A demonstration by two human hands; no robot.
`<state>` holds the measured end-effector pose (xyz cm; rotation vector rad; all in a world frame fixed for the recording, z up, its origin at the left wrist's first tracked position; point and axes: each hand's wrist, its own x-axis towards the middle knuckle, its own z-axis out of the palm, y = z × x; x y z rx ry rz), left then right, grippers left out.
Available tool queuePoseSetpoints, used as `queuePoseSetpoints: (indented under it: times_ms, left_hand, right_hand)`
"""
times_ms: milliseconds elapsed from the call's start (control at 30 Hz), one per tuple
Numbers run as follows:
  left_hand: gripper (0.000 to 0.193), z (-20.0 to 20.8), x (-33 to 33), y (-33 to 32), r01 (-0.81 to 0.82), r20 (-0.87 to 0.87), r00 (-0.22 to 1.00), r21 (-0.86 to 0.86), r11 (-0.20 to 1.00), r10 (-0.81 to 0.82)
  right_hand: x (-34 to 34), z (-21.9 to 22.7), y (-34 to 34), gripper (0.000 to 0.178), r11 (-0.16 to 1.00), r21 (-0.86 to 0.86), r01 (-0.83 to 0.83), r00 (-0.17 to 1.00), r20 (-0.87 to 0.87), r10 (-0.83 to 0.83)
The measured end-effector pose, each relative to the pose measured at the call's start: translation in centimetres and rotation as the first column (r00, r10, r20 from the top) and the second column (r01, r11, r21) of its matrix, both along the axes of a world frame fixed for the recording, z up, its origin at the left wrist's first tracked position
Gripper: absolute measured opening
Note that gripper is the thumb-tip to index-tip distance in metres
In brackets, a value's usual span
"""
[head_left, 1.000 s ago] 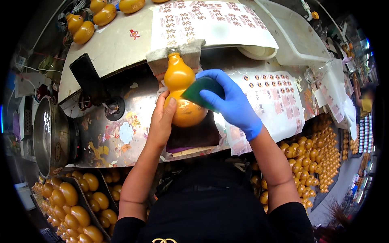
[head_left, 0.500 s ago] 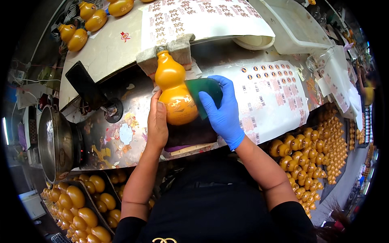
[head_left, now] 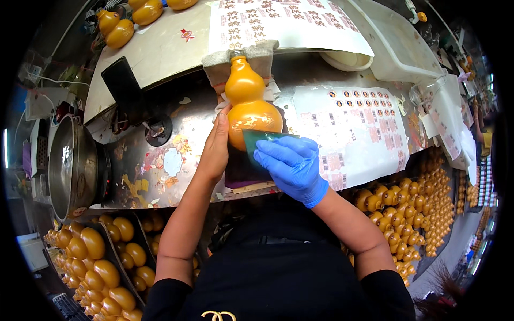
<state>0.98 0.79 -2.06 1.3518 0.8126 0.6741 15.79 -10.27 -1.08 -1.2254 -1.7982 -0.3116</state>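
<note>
A glossy orange-yellow gourd-shaped bottle (head_left: 247, 88) lies with its neck against a cloth-covered rest (head_left: 263, 63). Gold decoration shows on its larger bulb. My bare left hand (head_left: 215, 147) holds the left side of that bulb, its thumb along the surface and the other fingers partly hidden. In a blue glove, my right hand (head_left: 292, 166) pinches a dark green flexible scraper sheet (head_left: 258, 140). The sheet's edge lies against the lower part of the bulb. Beneath the bottle is a dark pad (head_left: 241, 174), mostly covered.
Printed sticker sheets (head_left: 364, 136) lie to the right. A phone on a stand (head_left: 124, 83) and a metal pan (head_left: 67, 166) are on the left. Many gourd bottles stand below the table on both sides (head_left: 99, 262). A white plastic tub (head_left: 396, 43) sits at the far right.
My right hand has moved from the bulb's right side down to its lower front, with the green sheet now across the bulb. The view has shifted slightly.
</note>
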Motion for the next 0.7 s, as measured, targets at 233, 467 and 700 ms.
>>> queuePoseSetpoints:
  times_ms: [233, 467, 700]
  left_hand:
    - [0.06, 0.3, 0.1, 0.1, 0.026, 0.092, 0.996, -0.047, 0.999, -0.021]
    - [0.059, 0.4, -0.2, 0.5, 0.072, 0.143, 0.988, -0.111, 0.991, -0.056]
    - [0.06, -0.8, -0.5, 0.8, 0.016, 0.058, 0.998, -0.057, 0.998, -0.013]
  right_hand:
    - [-0.8, 0.3, -1.3, 0.03, 0.985, -0.133, -0.109, 0.987, 0.101, 0.123]
    - [-1.4, 2.5, 0.5, 0.029, 0.984, -0.166, -0.064, 0.981, 0.169, 0.092]
    - [-1.2, 2.2, -0.4, 0.028, 0.946, -0.23, -0.229, 0.973, -0.082, 0.216]
